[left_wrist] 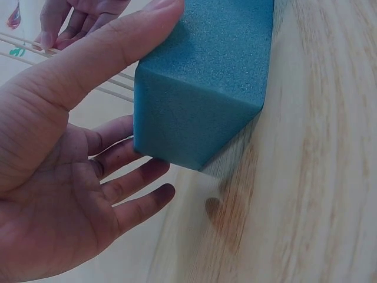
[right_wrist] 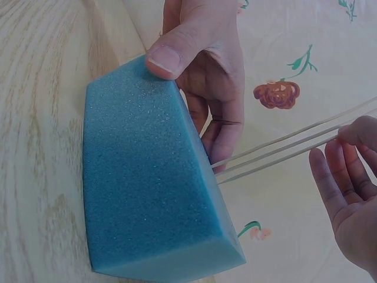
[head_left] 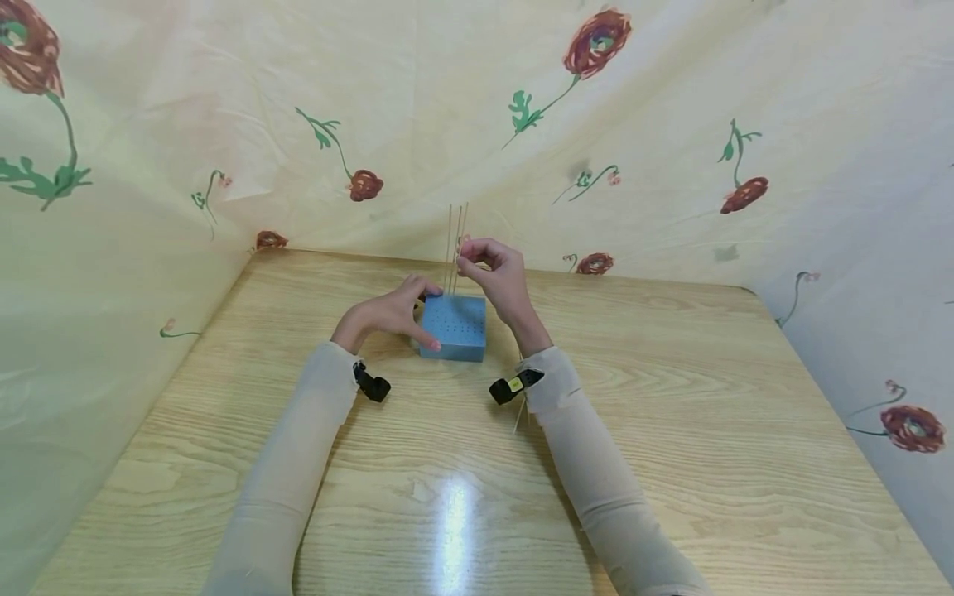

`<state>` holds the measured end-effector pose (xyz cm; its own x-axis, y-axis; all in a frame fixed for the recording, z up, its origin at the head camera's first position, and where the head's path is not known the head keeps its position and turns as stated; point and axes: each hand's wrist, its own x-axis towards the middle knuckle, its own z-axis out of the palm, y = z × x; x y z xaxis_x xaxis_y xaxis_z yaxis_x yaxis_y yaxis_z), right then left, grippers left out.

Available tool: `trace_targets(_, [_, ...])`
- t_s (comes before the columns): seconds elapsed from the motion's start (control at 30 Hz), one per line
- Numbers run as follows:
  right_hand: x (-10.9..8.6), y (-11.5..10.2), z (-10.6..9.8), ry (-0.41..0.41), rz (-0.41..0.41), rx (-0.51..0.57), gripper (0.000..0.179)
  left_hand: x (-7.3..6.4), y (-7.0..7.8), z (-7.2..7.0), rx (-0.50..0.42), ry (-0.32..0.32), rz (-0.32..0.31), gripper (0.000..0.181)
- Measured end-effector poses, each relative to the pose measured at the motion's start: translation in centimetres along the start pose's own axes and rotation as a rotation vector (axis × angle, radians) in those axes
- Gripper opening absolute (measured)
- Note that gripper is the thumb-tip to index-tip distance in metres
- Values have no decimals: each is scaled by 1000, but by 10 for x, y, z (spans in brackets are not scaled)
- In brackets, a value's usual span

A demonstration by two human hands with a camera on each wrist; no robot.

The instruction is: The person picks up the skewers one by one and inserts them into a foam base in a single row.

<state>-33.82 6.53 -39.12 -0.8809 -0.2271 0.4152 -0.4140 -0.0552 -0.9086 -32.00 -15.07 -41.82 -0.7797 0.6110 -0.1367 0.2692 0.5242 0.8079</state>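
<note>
A blue foam block [head_left: 456,319] with rows of small holes in its top sits on the wooden table. Three thin wooden skewers [right_wrist: 265,144] stand upright at its back edge. My left hand [head_left: 391,312] holds the block from the left, thumb on the front and fingers round the back. In the left wrist view, the block's end face [left_wrist: 168,121] shows between thumb and fingers. Above the block, my right hand [head_left: 503,277] pinches the rightmost skewer [right_wrist: 294,154] partway up between thumb and index finger; its lower end meets the block's top.
Loose thin sticks [head_left: 518,415] lie on the table [head_left: 671,397] under the right wrist, partly hidden by the sleeve. A flowered curtain [head_left: 447,108] hangs close behind the table and along its sides. Each wrist carries a small black camera [head_left: 373,385].
</note>
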Motion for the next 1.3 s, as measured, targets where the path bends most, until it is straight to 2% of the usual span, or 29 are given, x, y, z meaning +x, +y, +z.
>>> trace_targets(0.5, [1, 1, -1, 5, -12, 9, 14, 0, 0, 0, 17, 1, -4, 91])
trace_targets(1.0, [1, 0, -2, -8, 17, -5, 16, 1, 1, -1, 21, 3, 3, 92])
trace_targets(1.3, [1, 0, -2, -3, -4, -6, 15, 2, -1, -1, 21, 0, 3, 92])
